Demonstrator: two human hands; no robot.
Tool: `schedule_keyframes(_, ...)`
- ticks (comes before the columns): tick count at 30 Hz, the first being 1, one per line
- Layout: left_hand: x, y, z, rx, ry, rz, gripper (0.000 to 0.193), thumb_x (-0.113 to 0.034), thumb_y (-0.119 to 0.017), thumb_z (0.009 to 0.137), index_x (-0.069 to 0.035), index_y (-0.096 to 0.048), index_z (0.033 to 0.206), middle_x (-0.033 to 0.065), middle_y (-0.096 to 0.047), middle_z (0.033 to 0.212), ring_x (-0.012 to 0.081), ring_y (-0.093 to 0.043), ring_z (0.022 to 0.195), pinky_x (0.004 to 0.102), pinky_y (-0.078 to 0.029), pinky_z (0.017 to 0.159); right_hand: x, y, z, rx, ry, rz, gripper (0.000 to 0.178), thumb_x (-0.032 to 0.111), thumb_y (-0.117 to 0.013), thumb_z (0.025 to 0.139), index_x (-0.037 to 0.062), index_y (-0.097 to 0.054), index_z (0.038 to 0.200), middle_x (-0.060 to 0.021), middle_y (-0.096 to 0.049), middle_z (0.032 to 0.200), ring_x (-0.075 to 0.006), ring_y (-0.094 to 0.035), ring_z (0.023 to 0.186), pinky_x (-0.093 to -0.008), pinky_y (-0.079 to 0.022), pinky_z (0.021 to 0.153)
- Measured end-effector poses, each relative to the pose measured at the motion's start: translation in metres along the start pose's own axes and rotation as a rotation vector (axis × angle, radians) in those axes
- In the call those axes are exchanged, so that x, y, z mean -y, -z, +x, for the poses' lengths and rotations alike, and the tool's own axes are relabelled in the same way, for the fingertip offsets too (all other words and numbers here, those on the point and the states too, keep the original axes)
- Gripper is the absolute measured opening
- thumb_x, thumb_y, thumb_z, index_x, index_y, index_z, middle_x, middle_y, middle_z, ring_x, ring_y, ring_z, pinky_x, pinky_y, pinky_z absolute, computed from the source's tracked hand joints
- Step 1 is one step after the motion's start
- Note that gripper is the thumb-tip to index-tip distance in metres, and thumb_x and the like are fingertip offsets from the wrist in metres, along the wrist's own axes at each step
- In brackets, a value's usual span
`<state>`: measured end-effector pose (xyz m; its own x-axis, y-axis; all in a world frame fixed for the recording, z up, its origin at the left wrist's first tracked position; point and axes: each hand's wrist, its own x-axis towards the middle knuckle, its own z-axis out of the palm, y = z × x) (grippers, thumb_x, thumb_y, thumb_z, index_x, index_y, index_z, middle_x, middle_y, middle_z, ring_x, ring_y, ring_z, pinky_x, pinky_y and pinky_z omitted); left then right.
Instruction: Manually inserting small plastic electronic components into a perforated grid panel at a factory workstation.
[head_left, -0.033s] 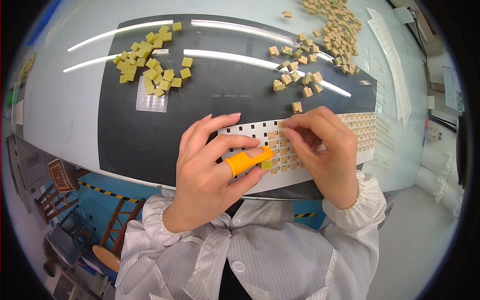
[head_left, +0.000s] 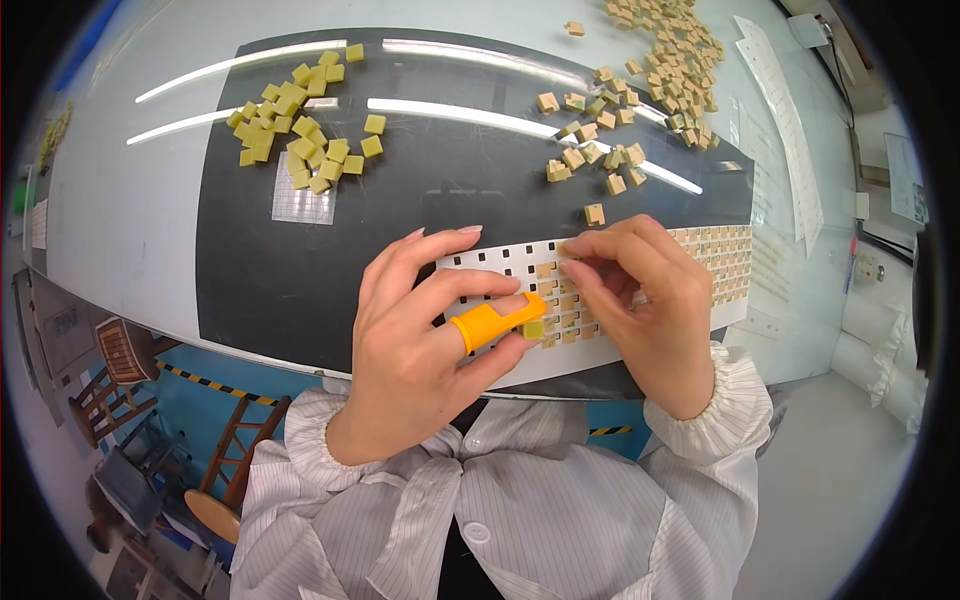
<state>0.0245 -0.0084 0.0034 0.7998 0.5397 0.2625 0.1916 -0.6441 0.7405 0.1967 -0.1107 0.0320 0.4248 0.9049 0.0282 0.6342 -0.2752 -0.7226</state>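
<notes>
A white perforated sheet (head_left: pixel 505 375) lies in front of me, with small black square holes at its left and rows of tan notched pieces (head_left: pixel 570 336) on the rest. My left hand (head_left: pixel 405 325) rests over the sheet's left part. It wears an orange finger sleeve (head_left: pixel 490 323) on the index finger and pinches a yellow-green square block (head_left: pixel 533 329) against the thumb. My right hand (head_left: pixel 650 290) is closed in a pinch at the sheet's far edge, on a small tan piece (head_left: pixel 564 249). Its fingertips hide most of that piece.
A black mat (head_left: pixel 270 270) covers the table under the sheet. Loose yellow-green blocks (head_left: pixel 310 150) lie at the far left, partly over a gridded card (head_left: pixel 300 207). Many loose tan notched blocks (head_left: pixel 680 80) spread at the far right. A long white strip (head_left: pixel 790 130) lies beyond them.
My right thumb and fingertips have shifted slightly left. My left hand has not visibly moved.
</notes>
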Motion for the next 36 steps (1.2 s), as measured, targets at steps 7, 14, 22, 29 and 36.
schedule_keyframes(7, 0.000, 0.000, -0.001, -0.006, 0.007, -0.009, 0.024, -0.013, -0.083, 0.065, -0.009, -0.074, 0.086, -0.0009, -0.069, 0.097, 0.0281, -0.058, 0.114, 0.0513, -0.041, 0.097, -0.003, -0.006, -0.005, 0.010, 0.109, -0.065, 0.014, -0.001, -0.075, 0.077, 0.0011, -0.068, 0.089, -0.0059, -0.062, 0.082, -0.0163, -0.061, 0.066, -0.0268, -0.049, 0.057)
schedule_keyframes(14, 0.000, 0.000, -0.001, -0.011, 0.006, -0.008, 0.023, -0.013, -0.084, 0.065, -0.010, -0.074, 0.086, -0.0009, -0.069, 0.098, 0.0277, -0.058, 0.114, 0.0512, -0.041, 0.097, 0.000, -0.008, -0.007, -0.017, 0.114, -0.100, 0.013, -0.004, -0.075, 0.078, 0.0000, -0.068, 0.088, -0.0045, -0.063, 0.083, -0.0107, -0.060, 0.065, -0.0214, -0.048, 0.055)
schedule_keyframes(22, 0.000, 0.001, 0.000, -0.005, -0.003, -0.015, 0.022, -0.013, -0.083, 0.066, -0.009, -0.074, 0.085, -0.0011, -0.069, 0.097, 0.0277, -0.058, 0.115, 0.0513, -0.041, 0.097, 0.004, -0.006, -0.005, 0.011, 0.037, -0.087, 0.011, 0.001, -0.074, 0.078, 0.0004, -0.066, 0.085, -0.0079, -0.061, 0.079, -0.0209, -0.063, 0.065, -0.0305, -0.050, 0.056)
schedule_keyframes(29, 0.000, 0.001, 0.000, -0.003, 0.000, -0.012, 0.021, -0.013, -0.083, 0.066, -0.008, -0.074, 0.084, -0.0010, -0.069, 0.097, 0.0278, -0.057, 0.115, 0.0512, -0.041, 0.097, 0.007, 0.006, 0.000, 0.161, -0.172, 0.196, 0.011, 0.004, -0.074, 0.082, 0.0010, -0.064, 0.084, -0.0004, -0.061, 0.077, -0.0043, -0.051, 0.061, -0.0196, -0.041, 0.052)
schedule_keyframes(36, 0.002, 0.001, -0.002, 0.005, 0.007, -0.010, 0.023, -0.012, -0.083, 0.065, -0.010, -0.075, 0.086, -0.0013, -0.069, 0.098, 0.0282, -0.058, 0.115, 0.0501, -0.040, 0.100, 0.015, 0.024, 0.016, 0.541, -0.724, 0.751, 0.012, 0.007, -0.071, 0.086, 0.0000, -0.061, 0.085, -0.0039, -0.065, 0.075, -0.0068, -0.061, 0.062, -0.0195, -0.050, 0.057)
